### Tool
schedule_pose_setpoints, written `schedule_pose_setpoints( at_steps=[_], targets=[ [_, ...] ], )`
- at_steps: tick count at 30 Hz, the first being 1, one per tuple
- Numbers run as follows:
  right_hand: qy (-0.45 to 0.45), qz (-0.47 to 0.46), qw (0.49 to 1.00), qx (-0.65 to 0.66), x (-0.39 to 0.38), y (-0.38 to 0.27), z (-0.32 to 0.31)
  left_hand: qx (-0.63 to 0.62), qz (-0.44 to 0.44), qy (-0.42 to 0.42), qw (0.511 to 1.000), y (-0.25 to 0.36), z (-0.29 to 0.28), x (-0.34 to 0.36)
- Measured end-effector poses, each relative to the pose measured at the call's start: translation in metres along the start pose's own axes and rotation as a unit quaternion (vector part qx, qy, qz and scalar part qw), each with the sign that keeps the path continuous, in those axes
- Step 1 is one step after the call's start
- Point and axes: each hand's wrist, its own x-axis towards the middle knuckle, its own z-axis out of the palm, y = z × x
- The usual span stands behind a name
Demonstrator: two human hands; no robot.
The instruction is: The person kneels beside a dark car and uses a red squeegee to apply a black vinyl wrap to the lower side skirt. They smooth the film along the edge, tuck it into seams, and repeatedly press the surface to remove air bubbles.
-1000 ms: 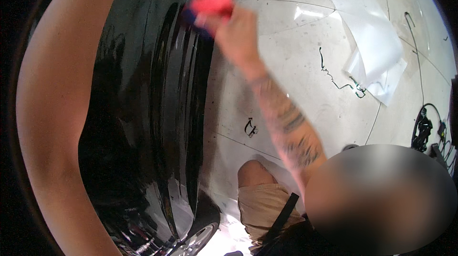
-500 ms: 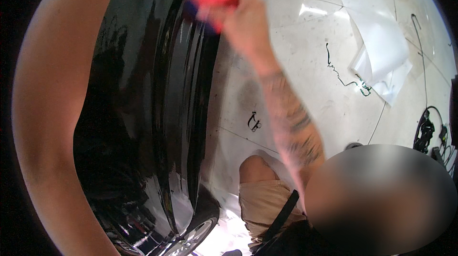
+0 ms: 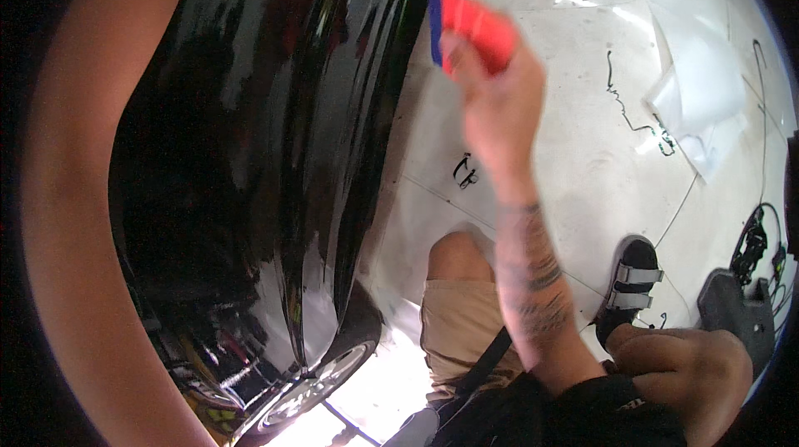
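My right hand (image 3: 499, 106) grips a red squeegee (image 3: 481, 27) with a dark blue edge, slightly blurred by motion. The squeegee is in front of the lower edge of a glossy black car side (image 3: 225, 156); whether it touches the car I cannot tell. Long creases and a raised line run along the body panel, and reflections show in it. My left arm (image 3: 75, 156) reaches up along the left side of the picture, and its hand is out of view.
A car wheel (image 3: 333, 384) sits at the bottom. On the pale tiled floor lie a crumpled white sheet (image 3: 707, 89), a thin dark strip (image 3: 620, 97), a small black loop (image 3: 464, 172) and black cables (image 3: 751, 247). A dark flat piece (image 3: 732, 305) lies near my sandalled foot (image 3: 637, 276).
My right hand, with the squeegee, has moved right and slightly down, from over the car panel to its lower edge. The view has shifted, and my sandalled foot now shows.
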Motion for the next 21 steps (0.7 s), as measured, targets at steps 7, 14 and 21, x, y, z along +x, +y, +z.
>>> schedule_pose_setpoints(
  at_steps=[7, 14, 21],
  targets=[
    [-0.120, -0.054, 0.991, -0.025, -0.121, -0.038, 0.038, 0.004, -0.009, -0.002, 1.000, 0.000, 0.006, -0.003],
    [-0.194, 0.091, 0.977, 0.010, -0.179, -0.026, 0.023, 0.012, 0.000, 0.007, 1.000, 0.003, -0.005, -0.005],
    [-0.198, -0.019, 0.972, -0.126, -0.085, -0.024, 0.037, 0.023, -0.020, -0.001, 1.000, 0.003, -0.010, 0.002]
  ],
)
